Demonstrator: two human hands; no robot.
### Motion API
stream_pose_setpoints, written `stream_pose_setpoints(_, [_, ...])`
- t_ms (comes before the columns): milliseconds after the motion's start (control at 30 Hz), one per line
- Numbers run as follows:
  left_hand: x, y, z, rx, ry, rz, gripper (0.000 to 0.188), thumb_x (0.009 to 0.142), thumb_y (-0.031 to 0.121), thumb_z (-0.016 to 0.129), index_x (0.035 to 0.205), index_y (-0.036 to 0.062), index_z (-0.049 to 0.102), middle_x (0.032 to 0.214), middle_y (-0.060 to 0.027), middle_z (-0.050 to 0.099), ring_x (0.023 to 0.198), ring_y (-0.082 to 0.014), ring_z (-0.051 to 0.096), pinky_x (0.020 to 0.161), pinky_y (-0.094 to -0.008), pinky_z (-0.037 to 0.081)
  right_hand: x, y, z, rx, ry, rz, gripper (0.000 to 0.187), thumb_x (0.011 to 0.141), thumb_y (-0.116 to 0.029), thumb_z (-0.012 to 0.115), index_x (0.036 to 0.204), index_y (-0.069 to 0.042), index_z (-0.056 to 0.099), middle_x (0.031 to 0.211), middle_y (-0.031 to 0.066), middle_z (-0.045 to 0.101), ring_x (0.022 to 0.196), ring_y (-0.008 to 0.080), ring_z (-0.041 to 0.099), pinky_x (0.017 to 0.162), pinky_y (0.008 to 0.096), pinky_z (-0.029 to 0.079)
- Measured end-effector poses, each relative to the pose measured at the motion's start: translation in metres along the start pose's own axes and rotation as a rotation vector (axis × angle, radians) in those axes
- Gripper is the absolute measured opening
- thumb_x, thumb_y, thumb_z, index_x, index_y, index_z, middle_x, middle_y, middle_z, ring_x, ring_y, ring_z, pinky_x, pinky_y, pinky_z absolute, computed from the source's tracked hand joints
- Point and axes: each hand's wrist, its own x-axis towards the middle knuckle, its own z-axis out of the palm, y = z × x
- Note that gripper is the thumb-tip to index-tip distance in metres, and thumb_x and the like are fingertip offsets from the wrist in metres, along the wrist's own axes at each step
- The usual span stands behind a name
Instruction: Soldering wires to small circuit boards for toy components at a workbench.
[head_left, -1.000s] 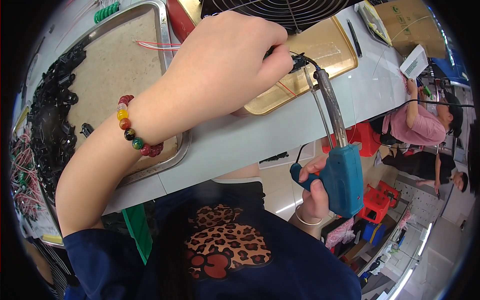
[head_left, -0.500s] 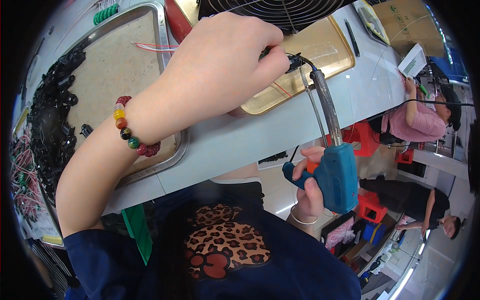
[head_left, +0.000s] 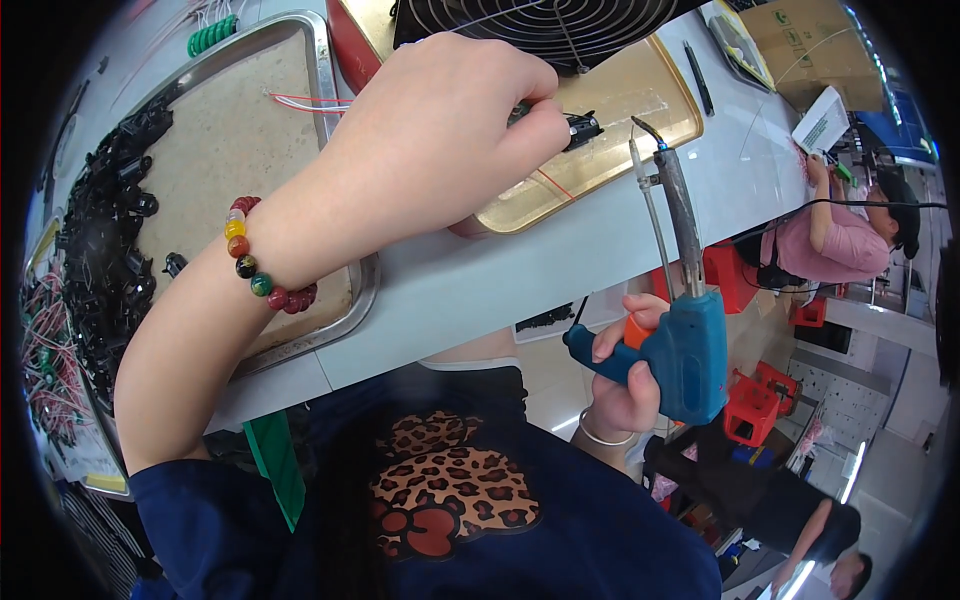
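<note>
My left hand (head_left: 465,125), a bead bracelet at its wrist, is closed on a small black plastic part (head_left: 583,128) whose end sticks out past the fingertips. The rest of the part is hidden by the hand. Red and white wires (head_left: 305,102) run out behind the wrist, over the metal tray (head_left: 327,85). Lower right, my right hand (head_left: 625,390) grips the blue handle of a soldering gun (head_left: 686,355), fingers round the grip by its orange trigger. The bent tip and thin feed tube of the gun point up, apart from the black part.
A gold tray (head_left: 655,125) lies beneath the left hand, with a black fan grille (head_left: 545,30) behind it. Many black parts (head_left: 110,240) line the metal tray's left side. A pen (head_left: 699,78) and a cardboard box (head_left: 815,50) sit far right. Two people are beyond the table.
The soldering gun's tip has moved right, away from the black part, and the gun has shifted slightly right. My left hand stays almost in place. The person in black has moved nearer.
</note>
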Motion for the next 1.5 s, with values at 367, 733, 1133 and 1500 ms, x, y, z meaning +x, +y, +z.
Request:
stream_pose_setpoints(367, [0.0,0.001,-0.002,-0.041,-0.017,-0.013,0.028,0.084,0.02,0.051,0.068,-0.0036,0.049,0.051,-0.0112,0.043,0.044,-0.0171,0.039,0.046,-0.0304,0.033,0.001,0.003,-0.003,0.02,-0.017,-0.023,0.046,0.075,-0.019,0.054,0.107,0.013,0.044,0.109,0.0276,0.05,0.057,0.0186,0.056,0.051,0.025,0.045])
stream_pose_setpoints(733, [0.001,0.001,-0.004,-0.059,-0.05,-0.046,0.03,0.084,0.021,0.05,0.067,-0.0036,0.048,0.051,-0.0119,0.041,0.044,-0.0174,0.038,0.046,-0.0305,0.033,0.001,0.004,-0.003,0.01,-0.006,-0.021,0.046,0.075,-0.019,0.053,0.108,0.012,0.044,0.108,0.0271,0.05,0.058,0.0183,0.057,0.051,0.0253,0.046])
stream_pose_setpoints(1133, [0.001,0.006,-0.007,0.275,0.11,0.191,0.014,0.08,0.015,0.061,0.079,0.0032,0.054,0.068,-0.0089,0.05,0.058,-0.0254,0.049,0.055,-0.0329,0.04,0.002,-0.001,-0.006,0.006,0.019,-0.033,0.045,0.075,-0.019,0.053,0.107,0.011,0.045,0.108,0.0263,0.05,0.058,0.0183,0.056,0.052,0.0255,0.046])
stream_pose_setpoints(1500, [-0.014,0.029,-0.019,0.798,-0.108,0.264,0.013,0.072,0.01,0.057,0.084,0.0078,0.06,0.065,-0.0005,0.054,0.068,-0.0167,0.053,0.067,-0.0288,0.039,0.007,0.003,-0.018,0.058,-0.001,-0.044,0.045,0.075,-0.018,0.054,0.107,0.011,0.046,0.108,0.0251,0.051,0.057,0.018,0.056,0.052,0.0243,0.044])
